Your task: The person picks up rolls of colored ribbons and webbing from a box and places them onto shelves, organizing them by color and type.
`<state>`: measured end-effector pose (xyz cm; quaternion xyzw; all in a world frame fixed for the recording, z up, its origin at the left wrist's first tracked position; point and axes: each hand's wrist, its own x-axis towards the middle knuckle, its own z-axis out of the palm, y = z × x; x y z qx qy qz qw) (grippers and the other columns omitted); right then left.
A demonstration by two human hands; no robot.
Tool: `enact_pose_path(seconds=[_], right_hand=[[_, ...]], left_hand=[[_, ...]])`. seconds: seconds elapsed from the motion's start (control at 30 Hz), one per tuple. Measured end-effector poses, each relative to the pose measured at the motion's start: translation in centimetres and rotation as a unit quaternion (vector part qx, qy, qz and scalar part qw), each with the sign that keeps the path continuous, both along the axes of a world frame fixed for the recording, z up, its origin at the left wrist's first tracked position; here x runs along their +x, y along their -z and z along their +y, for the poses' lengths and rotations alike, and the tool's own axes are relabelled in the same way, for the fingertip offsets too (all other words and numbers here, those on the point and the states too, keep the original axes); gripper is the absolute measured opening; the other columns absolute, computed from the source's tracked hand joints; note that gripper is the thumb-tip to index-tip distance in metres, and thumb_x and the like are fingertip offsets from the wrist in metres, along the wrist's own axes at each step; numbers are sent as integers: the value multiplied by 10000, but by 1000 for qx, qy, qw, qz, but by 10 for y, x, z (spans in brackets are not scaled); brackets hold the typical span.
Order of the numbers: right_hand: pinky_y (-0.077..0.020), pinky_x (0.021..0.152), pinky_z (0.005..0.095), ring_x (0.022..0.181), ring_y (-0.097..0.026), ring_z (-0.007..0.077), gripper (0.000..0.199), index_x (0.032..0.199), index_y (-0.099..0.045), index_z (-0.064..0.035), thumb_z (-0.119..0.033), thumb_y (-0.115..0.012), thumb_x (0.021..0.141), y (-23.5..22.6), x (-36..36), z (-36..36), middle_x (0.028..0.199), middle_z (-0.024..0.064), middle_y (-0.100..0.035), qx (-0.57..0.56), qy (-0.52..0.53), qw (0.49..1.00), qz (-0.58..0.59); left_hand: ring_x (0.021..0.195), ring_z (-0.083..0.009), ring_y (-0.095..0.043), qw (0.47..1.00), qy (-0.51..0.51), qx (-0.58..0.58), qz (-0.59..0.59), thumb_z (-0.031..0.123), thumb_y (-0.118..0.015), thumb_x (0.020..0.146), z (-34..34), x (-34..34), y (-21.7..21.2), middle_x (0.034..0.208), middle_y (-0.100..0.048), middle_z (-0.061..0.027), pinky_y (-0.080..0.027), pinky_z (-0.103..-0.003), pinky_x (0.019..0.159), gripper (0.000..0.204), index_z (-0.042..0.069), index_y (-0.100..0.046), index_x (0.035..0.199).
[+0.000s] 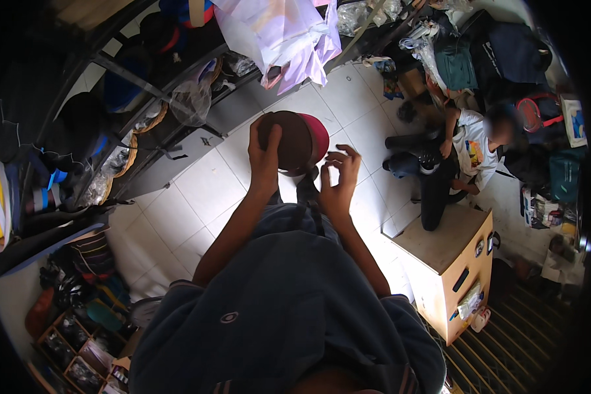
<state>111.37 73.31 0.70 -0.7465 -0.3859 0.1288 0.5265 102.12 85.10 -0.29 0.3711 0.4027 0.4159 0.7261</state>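
Metal shelving (pixel 144 85) at left holds stacked caps and clear plastic bags (pixel 190 102); contents of the bags are too blurred to tell. Low wooden compartment rack (pixel 72 341) bottom left holds dark folded items. Left hand (pixel 264 154) grips a dark red cap (pixel 295 141), fingers closed over its crown, held above the white tiled floor (pixel 197 190). Right hand (pixel 338 180) is just beside the cap, fingers half curled and spread, holding nothing. Wooden cabinet (pixel 450 262) stands at right; another person (pixel 473 148) sits on the floor beyond.
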Motion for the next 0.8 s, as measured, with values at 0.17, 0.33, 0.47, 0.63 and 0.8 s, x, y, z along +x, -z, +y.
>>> enact_pose_path(seconds=[0.17,0.33,0.47,0.63,0.8], right_hand=[[-500,842,343,1031,-560,254,507,1195,-417,-6,-194,-710,826,-11,40,17,1135,137,-535,-28,-101,922,372],[-476,899,330,1051,-569,275,622,1250,-445,8,-210,-762,761,-11,39,21,1143,192,-572,-70,-135,902,405],[-473,906,342,1050,-571,273,630,1249,-469,37,-185,-766,741,0,37,13,1130,206,-578,-66,-117,902,411],[-476,895,348,1028,-576,266,660,1250,-439,65,-234,-755,754,8,41,8,1107,194,-577,2,-18,885,466],[-483,872,344,1010,-582,258,678,1258,-415,72,-261,-745,768,4,35,8,1091,194,-574,34,20,886,462]], left_hand=[[1087,-186,-536,977,186,90,57,208,-617,897,6,-5,-6,1147,-574,-95,-427,-300,926,389,68,-494,1239],[1111,-179,-526,951,282,110,61,195,-604,900,12,-10,2,1181,-563,-105,-435,-304,921,397,76,-483,1259],[1087,-205,-522,962,250,66,85,206,-634,874,3,-17,8,1283,-484,-121,-454,-332,888,500,76,-417,1307],[999,-241,-521,909,73,340,230,132,-765,706,-47,-39,15,1160,-478,-143,-451,-355,821,597,30,-441,1197],[961,-263,-542,879,183,335,285,228,-811,651,-59,-31,15,1014,-578,-122,-452,-375,809,492,53,-556,1034]])
